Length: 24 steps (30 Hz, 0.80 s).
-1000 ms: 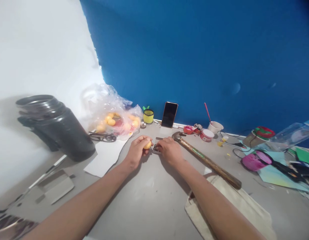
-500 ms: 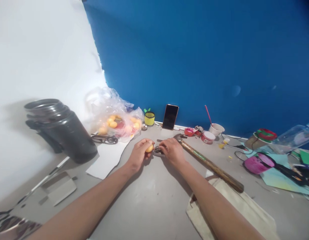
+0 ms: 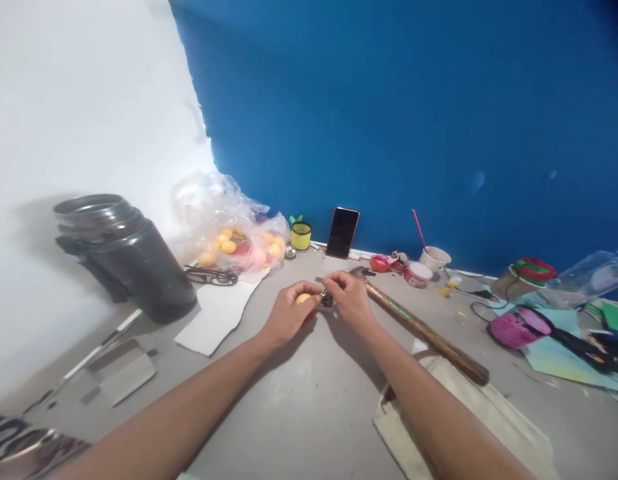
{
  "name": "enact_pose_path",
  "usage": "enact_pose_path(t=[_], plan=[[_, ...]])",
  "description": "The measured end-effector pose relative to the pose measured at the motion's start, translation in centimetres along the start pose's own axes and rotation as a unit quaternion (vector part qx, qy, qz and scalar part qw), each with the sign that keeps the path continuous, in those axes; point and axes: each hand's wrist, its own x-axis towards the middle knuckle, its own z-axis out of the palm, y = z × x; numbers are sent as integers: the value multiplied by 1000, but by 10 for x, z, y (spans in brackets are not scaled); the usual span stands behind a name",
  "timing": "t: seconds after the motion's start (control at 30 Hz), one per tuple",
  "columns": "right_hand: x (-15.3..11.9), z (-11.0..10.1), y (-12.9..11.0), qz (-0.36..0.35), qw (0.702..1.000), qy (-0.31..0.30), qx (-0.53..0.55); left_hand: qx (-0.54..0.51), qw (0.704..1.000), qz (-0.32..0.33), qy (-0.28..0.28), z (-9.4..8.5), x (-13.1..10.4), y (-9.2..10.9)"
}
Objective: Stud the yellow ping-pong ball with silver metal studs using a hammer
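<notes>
My left hand (image 3: 291, 312) is closed around a small yellow-orange ball (image 3: 303, 299), whose upper part shows between thumb and fingers. Just to its right, my right hand (image 3: 347, 299) has thumb and fingers pinched together. Between the two hands sits a small container of dark, shiny little pieces (image 3: 327, 300), partly covered by my fingers. What the right fingertips pinch is too small to make out. Behind my right hand lies a hammer (image 3: 419, 327) with a worn wooden handle, its head partly hidden.
Left stand a dark flask (image 3: 133, 260), eyeglasses (image 3: 211, 275) and a clear bag of yellow balls (image 3: 233, 233). A phone (image 3: 343, 232) leans against the blue wall. Right are a paper cup (image 3: 435, 259), a pink-painted cup (image 3: 513, 328) and a cream cloth (image 3: 469, 413).
My left hand has shifted right with the ball, its fingers now reaching toward the small pieces. My right fingers have drawn up into a pinch above the container.
</notes>
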Motion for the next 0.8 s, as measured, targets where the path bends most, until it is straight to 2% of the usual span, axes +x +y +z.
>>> enact_pose_path(t=[0.17, 0.47, 0.6, 0.8], plan=[[-7, 4, -14, 13, 999, -15, 40, 50, 999, 1, -16, 4, -3, 2], [-10, 7, -11, -14, 1000, -6, 1, 107, 991, 69, 42, 1, -2, 1], [-9, 7, -2, -33, 998, -2, -58, 106, 990, 87, 45, 1, -2, 2], [-5, -1, 9, -90, 976, -10, -196, 47, 997, 43, 48, -2, 1, -1]])
